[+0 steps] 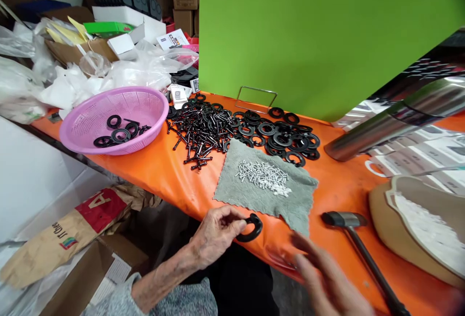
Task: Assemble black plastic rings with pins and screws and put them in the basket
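Note:
My left hand (218, 233) pinches a black ring (256, 229) at its left side, above the front edge of the orange-covered table. To the right, my right hand (329, 279) is blurred by motion; its fingers look stretched and apart, and I see nothing held in them. Just beyond the hands lies a grey-green cloth (232, 180) with a heap of small silver pins (261, 173) on it. A mallet (347, 220) with a dark handle rests right of the cloth, nearest my right hand.
Behind the cloth are a pile of black bolt-like parts (203, 129) and many black rings (290, 136). A pink basket (152, 134) stands left with several rings inside. At right are a tan tub (385, 219) of white pieces and a metal cylinder (363, 136). A green panel (308, 30) rises behind.

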Motion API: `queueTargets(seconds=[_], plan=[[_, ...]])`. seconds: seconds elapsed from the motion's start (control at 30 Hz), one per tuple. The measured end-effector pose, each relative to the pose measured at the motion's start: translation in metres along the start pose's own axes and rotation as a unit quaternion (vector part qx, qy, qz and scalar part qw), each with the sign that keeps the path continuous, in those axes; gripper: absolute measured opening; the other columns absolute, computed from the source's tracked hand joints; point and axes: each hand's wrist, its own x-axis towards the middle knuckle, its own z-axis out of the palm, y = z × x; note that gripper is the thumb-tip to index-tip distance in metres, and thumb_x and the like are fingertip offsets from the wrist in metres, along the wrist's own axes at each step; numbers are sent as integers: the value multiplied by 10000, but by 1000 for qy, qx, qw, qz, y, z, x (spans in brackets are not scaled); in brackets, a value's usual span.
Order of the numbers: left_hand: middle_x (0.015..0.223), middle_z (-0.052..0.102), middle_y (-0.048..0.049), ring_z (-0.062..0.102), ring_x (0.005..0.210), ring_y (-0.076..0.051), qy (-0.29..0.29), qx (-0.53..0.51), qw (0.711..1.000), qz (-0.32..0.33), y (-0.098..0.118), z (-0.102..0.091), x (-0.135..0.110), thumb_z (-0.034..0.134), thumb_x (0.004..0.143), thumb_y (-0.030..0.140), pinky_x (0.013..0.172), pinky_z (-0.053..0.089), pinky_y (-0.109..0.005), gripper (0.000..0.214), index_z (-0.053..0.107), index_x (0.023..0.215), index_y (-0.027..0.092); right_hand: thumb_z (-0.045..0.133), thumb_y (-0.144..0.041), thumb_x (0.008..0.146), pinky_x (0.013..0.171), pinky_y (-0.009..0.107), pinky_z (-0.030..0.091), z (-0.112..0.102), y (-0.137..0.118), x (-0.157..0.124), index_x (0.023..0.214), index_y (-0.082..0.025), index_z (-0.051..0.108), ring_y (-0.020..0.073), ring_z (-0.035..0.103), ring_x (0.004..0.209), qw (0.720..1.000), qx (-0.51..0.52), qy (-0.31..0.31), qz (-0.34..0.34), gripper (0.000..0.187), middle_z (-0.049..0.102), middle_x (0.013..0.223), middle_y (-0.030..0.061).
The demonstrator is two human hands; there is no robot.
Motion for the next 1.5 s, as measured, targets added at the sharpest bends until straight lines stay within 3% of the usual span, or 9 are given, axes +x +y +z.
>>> queueTargets(seconds=[0.07, 0.13, 0.27, 0.37, 0.67, 0.8, 1.0, 1.23, 1.5], plan=[[763, 633, -27, 562, 696, -113, 4, -53, 998, -21, 2, 4, -6, 675, 792, 365, 690, 434, -230, 268, 655, 881, 113, 576, -496, 850, 1022, 394, 454, 30, -41, -6, 1348, -304, 497, 248, 508, 1248, 995, 60, -72, 13, 539, 547, 1363, 31], [820, 664, -49, 595, 755, -134, 7, -94, 995, -30, 4, 7, -10, 700, 772, 417, 755, 453, -251, 339, 664, 918, 112, 584, -493, 846, 980, 383, 495, 54, -62, -9, 1329, -278, 523, 247, 554, 1197, 989, 136, -54, 24, 532, 585, 1316, 45], [809, 666, -46, 581, 757, -125, 10, -93, 995, -21, 5, 3, -14, 726, 748, 437, 748, 444, -230, 345, 683, 845, 108, 622, -428, 844, 879, 331, 566, 76, -60, -11, 1281, -273, 570, 227, 617, 1111, 973, 226, -7, 50, 467, 645, 1228, 34], [757, 644, -27, 544, 693, -104, -14, -79, 996, -33, 6, -6, -15, 717, 752, 409, 684, 425, -213, 318, 688, 834, 104, 666, -400, 815, 889, 343, 561, 72, -48, -10, 1236, -266, 612, 232, 633, 1083, 974, 225, -17, 15, 444, 659, 1201, 34], [728, 599, -2, 518, 682, -105, -65, 64, 994, -54, 8, -30, -23, 588, 782, 190, 674, 395, -221, 104, 654, 786, 109, 648, -434, 821, 872, 310, 557, 42, -53, 4, 1206, -287, 640, 204, 681, 955, 966, 145, -215, -15, 412, 683, 1164, 46], [756, 605, -15, 535, 705, -123, -68, 119, 990, -30, 6, -32, -24, 563, 797, 187, 676, 407, -231, 117, 655, 789, 115, 639, -473, 814, 876, 364, 558, 53, -55, 0, 1159, -264, 668, 222, 689, 907, 970, 142, -198, -9, 405, 707, 1095, 50], [839, 630, -54, 579, 778, -154, -17, 124, 992, 21, 4, -24, -31, 524, 878, 262, 731, 461, -245, 200, 663, 836, 125, 626, -438, 835, 909, 345, 540, 82, -61, -19, 1178, -209, 652, 229, 651, 1049, 977, 195, -78, 23, 414, 682, 1161, 74], [832, 595, -48, 562, 777, -147, -15, 163, 986, 18, 10, -28, -40, 539, 883, 273, 734, 470, -244, 206, 678, 864, 122, 658, -392, 826, 987, 350, 477, 83, -61, -25, 1208, -280, 637, 225, 586, 1155, 959, 264, -103, 27, 399, 642, 1237, 22], [747, 624, -24, 576, 672, -126, 16, 31, 999, -18, 12, -21, -35, 600, 847, 420, 637, 492, -226, 292, 643, 871, 132, 661, -433, 815, 856, 354, 581, 85, -88, -25, 1192, -247, 634, 236, 654, 1045, 937, 328, -42, 110, 421, 688, 1151, 48]])
